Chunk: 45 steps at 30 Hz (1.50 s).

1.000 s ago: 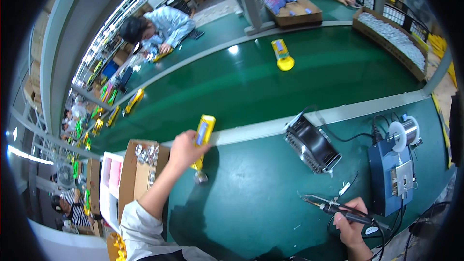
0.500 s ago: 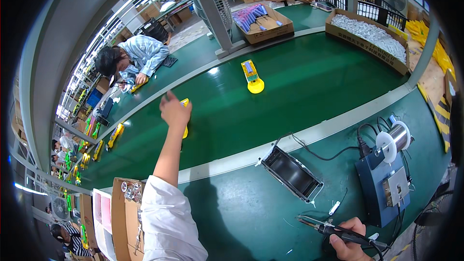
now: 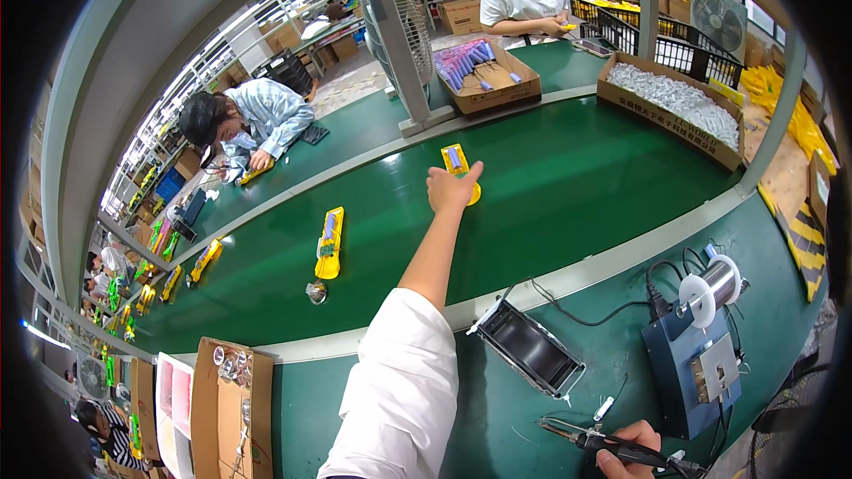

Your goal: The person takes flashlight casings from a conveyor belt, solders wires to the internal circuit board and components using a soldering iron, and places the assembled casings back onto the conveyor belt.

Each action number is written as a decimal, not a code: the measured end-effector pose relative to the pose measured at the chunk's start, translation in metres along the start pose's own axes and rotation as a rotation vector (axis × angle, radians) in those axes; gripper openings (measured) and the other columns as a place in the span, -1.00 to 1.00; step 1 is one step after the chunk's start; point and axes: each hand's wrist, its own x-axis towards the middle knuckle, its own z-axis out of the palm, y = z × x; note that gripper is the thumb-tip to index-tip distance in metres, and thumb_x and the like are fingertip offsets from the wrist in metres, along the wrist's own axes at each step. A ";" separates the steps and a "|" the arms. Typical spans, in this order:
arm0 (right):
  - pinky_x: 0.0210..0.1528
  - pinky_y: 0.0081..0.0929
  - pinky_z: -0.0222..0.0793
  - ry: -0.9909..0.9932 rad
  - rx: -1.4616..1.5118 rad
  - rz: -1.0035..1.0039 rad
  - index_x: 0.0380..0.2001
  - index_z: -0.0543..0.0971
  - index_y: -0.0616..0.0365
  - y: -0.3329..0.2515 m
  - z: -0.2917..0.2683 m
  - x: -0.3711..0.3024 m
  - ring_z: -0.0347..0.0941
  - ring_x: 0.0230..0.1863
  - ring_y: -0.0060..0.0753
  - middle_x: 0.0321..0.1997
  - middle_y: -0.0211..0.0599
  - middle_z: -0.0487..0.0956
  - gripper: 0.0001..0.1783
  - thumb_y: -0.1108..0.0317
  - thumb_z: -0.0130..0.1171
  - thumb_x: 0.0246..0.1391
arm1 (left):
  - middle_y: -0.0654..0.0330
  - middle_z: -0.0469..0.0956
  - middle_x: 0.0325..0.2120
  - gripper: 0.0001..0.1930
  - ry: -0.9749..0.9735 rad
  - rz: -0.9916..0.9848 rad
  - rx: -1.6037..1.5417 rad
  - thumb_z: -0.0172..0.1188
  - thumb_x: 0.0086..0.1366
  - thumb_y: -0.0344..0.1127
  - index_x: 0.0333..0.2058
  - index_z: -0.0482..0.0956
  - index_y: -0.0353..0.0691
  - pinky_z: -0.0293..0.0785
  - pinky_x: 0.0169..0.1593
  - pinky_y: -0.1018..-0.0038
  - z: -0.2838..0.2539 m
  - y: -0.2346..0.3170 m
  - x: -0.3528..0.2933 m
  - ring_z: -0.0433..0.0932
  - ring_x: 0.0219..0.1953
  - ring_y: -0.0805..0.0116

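My left hand [image 3: 453, 190] reaches over the green belt, thumb and fingers apart, above a yellow flashlight-like housing [image 3: 455, 158] with a purple cylindrical cell. The hand covers its middle; whether it touches is unclear. Left of it lies a second yellow housing [image 3: 329, 244] with a purple cell and small green board. A silver reflector cup [image 3: 317, 292] rests by its near end. At the lower right, my right hand [image 3: 632, 449] is closed around a soldering iron [image 3: 612, 444], tip pointing left over the bench.
A black open-framed box [image 3: 532, 348] and a blue soldering unit with a solder reel [image 3: 715, 291] stand on the bench. Cartons hold reflectors [image 3: 206, 417], purple cells [image 3: 497, 96] and white parts [image 3: 674, 129]. A metal rail [image 3: 568, 277] edges the belt. Two co-workers sit opposite.
My left hand has moved right, from the left housing to the one farther right. The left housing and the reflector cup are now uncovered. My right hand still holds the soldering iron.
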 end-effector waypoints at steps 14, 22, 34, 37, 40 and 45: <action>-0.56 -0.60 0.23 -0.039 -0.010 -0.111 -0.54 0.38 0.18 -0.008 0.003 -0.004 0.30 -0.60 -0.62 -0.62 -0.42 0.39 -0.85 0.38 0.13 -0.14 | -0.15 0.45 -0.31 -0.34 -0.374 0.148 0.063 0.22 -0.17 0.05 -0.31 0.35 -0.51 0.38 -0.20 0.33 -0.097 -0.050 -0.051 0.46 -0.25 0.02; -0.64 -0.69 0.16 0.039 0.211 -0.021 -0.46 0.28 0.23 0.006 0.008 -0.008 0.23 -0.70 -0.63 -0.69 -0.38 0.34 -0.88 0.48 0.00 -0.08 | -0.19 0.44 -0.43 -0.36 -0.535 0.162 0.133 0.20 -0.13 -0.09 -0.17 0.16 -0.39 0.38 -0.25 0.28 -0.255 -0.133 -0.238 0.46 -0.33 -0.03; -0.75 -0.77 0.00 0.110 0.349 0.023 -0.45 0.32 0.20 0.027 0.026 -0.009 0.12 -0.79 -0.68 -0.75 -0.44 0.28 -0.92 0.47 -0.03 -0.06 | 0.04 0.41 -0.34 -0.67 -0.180 0.144 0.191 0.11 0.00 -0.18 -0.35 0.29 -0.28 0.39 -0.34 0.29 -0.322 -0.203 -0.386 0.43 -0.35 0.06; -0.78 -0.76 0.02 0.064 0.315 0.002 -0.46 0.33 0.20 0.026 0.029 -0.010 0.13 -0.80 -0.68 -0.76 -0.42 0.29 -0.92 0.47 -0.01 -0.08 | 0.07 0.40 -0.38 -0.70 -0.026 0.197 0.152 0.11 0.03 -0.17 -0.38 0.30 -0.26 0.39 -0.33 0.30 -0.320 -0.199 -0.397 0.43 -0.34 0.10; -0.77 -0.75 0.03 0.055 0.238 -0.005 -0.50 0.34 0.21 0.012 0.039 -0.010 0.13 -0.80 -0.67 -0.75 -0.42 0.30 -0.94 0.47 -0.02 -0.08 | 0.07 0.45 -0.30 -0.65 -0.072 0.180 0.135 0.16 0.02 -0.13 -0.31 0.35 -0.23 0.45 -0.31 0.41 -0.324 -0.204 -0.407 0.47 -0.31 0.16; -0.74 -0.73 0.05 0.039 0.171 -0.062 -0.49 0.34 0.21 0.000 0.057 -0.010 0.15 -0.78 -0.64 -0.75 -0.41 0.30 -0.93 0.45 -0.02 -0.08 | 0.06 0.45 -0.29 -0.65 -0.168 0.165 0.035 0.15 0.02 -0.13 -0.30 0.37 -0.24 0.43 -0.24 0.35 -0.358 -0.207 -0.411 0.45 -0.27 0.12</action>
